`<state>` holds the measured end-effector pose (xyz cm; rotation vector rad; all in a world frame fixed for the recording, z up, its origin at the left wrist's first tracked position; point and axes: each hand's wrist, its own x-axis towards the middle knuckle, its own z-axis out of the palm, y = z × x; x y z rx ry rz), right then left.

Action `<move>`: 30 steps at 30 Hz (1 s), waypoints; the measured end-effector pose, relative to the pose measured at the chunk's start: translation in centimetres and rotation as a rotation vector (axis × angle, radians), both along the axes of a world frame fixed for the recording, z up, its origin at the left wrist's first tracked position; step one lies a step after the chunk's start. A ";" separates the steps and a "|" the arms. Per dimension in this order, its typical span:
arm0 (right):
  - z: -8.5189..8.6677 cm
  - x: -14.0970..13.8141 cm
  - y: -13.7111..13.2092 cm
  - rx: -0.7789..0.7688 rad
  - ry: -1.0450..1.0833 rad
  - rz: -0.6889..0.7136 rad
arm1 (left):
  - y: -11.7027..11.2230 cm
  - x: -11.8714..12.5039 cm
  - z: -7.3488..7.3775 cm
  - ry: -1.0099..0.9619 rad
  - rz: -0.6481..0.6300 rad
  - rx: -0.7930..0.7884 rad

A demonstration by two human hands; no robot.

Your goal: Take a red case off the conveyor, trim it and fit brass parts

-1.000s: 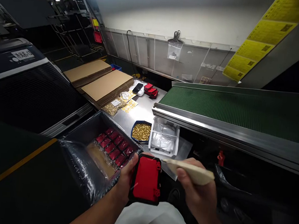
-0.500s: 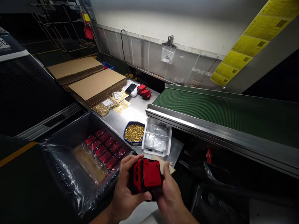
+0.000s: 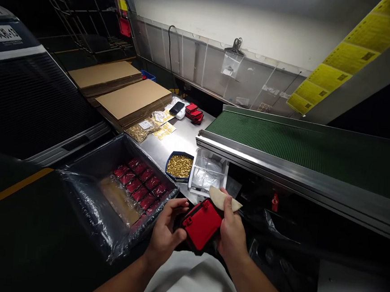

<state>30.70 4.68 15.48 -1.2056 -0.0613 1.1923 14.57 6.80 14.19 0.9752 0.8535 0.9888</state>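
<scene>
low centre of the frame: we see the left hand (image 3: 165, 232) and right hand (image 3: 231, 232) both gripping a red case (image 3: 202, 223), tilted. the right hand also pinches a beige tool (image 3: 223, 197). left of them, a lined bin (image 3: 92, 165) of red parts (image 3: 139, 185).

Two hands on a red case at a workbench

The left hand (image 3: 164, 233) and right hand (image 3: 230, 232) grip a red case (image 3: 201, 223); the right also holds a beige tool (image 3: 223, 198). A lined bin (image 3: 88, 169) of red parts sits left.
</scene>
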 end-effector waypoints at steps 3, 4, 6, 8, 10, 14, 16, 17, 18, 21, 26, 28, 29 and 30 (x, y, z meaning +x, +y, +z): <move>0.1 -0.1 -0.3 0.068 -0.101 0.079 | 1.2 0.4 0.6 -0.223 -0.162 -0.370; 0.2 -0.1 -0.4 0.092 -0.145 0.110 | 1.5 0.5 0.8 -0.282 -0.269 -0.473; 0.6 -0.2 -0.7 0.129 -0.215 0.171 | 1.7 0.8 1.2 -0.335 -0.477 -0.587; 1.0 -0.2 -0.8 0.149 -0.247 0.204 | 1.5 1.0 1.2 -0.359 -0.561 -0.639; 1.3 -0.1 -0.8 0.136 -0.278 0.200 | 1.0 1.2 1.2 -0.396 -0.536 -0.705; 1.0 0.3 -0.6 0.083 -0.348 0.110 | 0.3 1.8 1.4 -0.503 -0.434 -0.851; 0.7 0.5 -0.5 0.079 -0.336 0.065 | 0.3 2.0 1.6 -0.541 -0.382 -0.893; 0.6 0.6 -0.5 0.076 -0.330 0.052 | 0.3 2.1 1.8 -0.554 -0.365 -0.910; 0.5 0.7 -0.4 0.074 -0.331 0.043 | 0.4 2.2 1.9 -0.562 -0.348 -0.924; 0.3 1.1 -0.3 0.057 -0.399 0.027 | 0.6 2.4 2.0 -0.560 -0.285 -0.949; -0.2 1.8 -0.2 0.049 -0.470 -0.015 | 0.2 2.2 1.4 -0.432 -0.307 -0.827; 0.0 2.0 -0.1 0.054 -0.403 -0.007 | 0.0 1.9 1.0 -0.297 -0.320 -0.597; 0.3 2.0 -0.1 0.058 -0.343 0.014 | -0.1 1.7 0.9 -0.204 -0.306 -0.443; 0.7 2.0 -0.2 0.057 -0.278 0.045 | -0.1 1.5 0.8 -0.108 -0.280 -0.289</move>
